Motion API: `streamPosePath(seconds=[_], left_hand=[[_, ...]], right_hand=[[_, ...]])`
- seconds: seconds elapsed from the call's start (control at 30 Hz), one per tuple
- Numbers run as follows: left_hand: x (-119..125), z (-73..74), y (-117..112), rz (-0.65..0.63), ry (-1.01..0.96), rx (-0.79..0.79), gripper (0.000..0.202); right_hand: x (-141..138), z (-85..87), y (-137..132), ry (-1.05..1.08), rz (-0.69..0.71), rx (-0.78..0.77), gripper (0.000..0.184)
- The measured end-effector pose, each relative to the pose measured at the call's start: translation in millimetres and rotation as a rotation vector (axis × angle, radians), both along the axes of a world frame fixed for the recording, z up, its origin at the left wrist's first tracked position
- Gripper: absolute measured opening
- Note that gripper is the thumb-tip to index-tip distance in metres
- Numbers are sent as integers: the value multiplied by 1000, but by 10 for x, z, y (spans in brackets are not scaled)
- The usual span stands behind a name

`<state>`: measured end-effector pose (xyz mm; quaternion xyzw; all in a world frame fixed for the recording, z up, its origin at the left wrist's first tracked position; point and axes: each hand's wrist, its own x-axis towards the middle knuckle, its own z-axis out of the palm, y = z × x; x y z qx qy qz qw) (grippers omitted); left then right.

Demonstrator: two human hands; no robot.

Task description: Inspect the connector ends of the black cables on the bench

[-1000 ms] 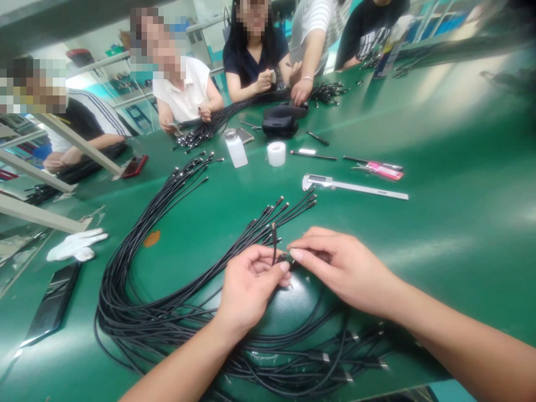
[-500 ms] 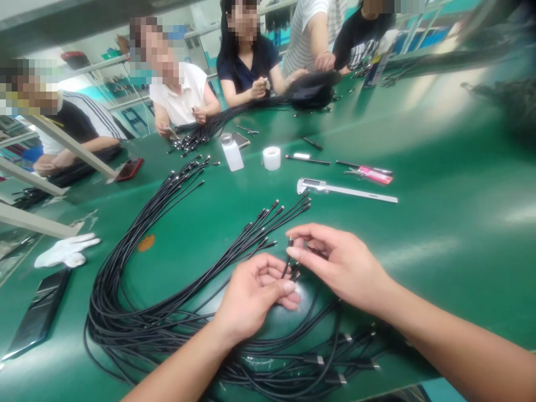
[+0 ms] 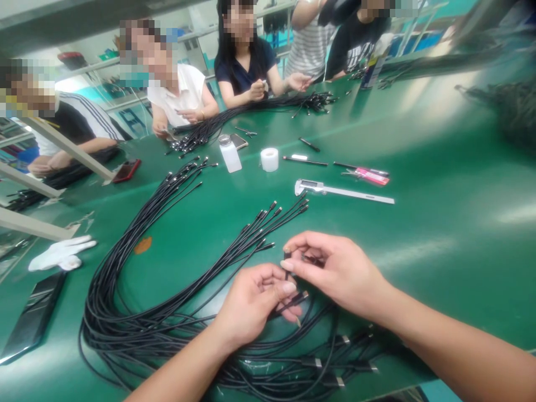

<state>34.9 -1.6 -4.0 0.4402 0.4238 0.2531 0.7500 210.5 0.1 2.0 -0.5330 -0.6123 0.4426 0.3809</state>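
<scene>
In the head view, my right hand (image 3: 335,265) pinches the small plug end of a black cable (image 3: 287,255) between thumb and forefinger. Close beside it, my left hand (image 3: 259,298) is closed on a black cable end (image 3: 298,299), whose metal tip points right past the thumb. Whether both ends belong to one cable I cannot tell. A curved bundle of black cables (image 3: 121,262) lies left of and beneath my hands. Its thin connector tips (image 3: 272,207) fan out beyond my left hand, and larger USB plugs (image 3: 322,364) lie near the table's front edge.
Beyond the hands lie a digital caliper (image 3: 343,191), a white tape roll (image 3: 269,159), a white bottle (image 3: 230,153) and pens (image 3: 305,161). A white glove (image 3: 62,252) and a black phone (image 3: 31,315) are at left. Several co-workers (image 3: 247,61) sit across the green table (image 3: 439,234).
The cable end in my left hand now sticks out further to the right. My hands have lowered slightly. Across the table, a person has lifted a dark item off the far cables.
</scene>
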Motion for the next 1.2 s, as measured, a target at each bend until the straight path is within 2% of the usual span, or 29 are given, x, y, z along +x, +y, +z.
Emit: streamPosePath(seconds=[0.1, 0.3, 0.43, 0.47, 0.57, 0.73, 1.2], left_hand=[[-4, 11, -2, -4, -13, 38, 29], [-2, 36, 7, 110, 22, 199, 21], [-8, -1, 38, 175, 49, 186, 30], [-11, -14, 49, 190, 50, 176, 33], [-20, -42, 82, 221, 39, 175, 34], [-28, -50, 101, 271, 102, 234, 30], [-30, -52, 68, 230, 176, 314, 22]], right_hand=[[-3, 13, -1, 15, 21, -25, 14], [-40, 16, -22, 123, 125, -108, 16], [-40, -39, -24, 61, 2, 0, 31], [-36, -50, -20, 40, -3, 20, 30], [-16, -54, -10, -42, 39, 71, 19], [1, -1, -7, -98, 136, 130, 25], [-7, 5, 6, -123, 120, 109, 20]])
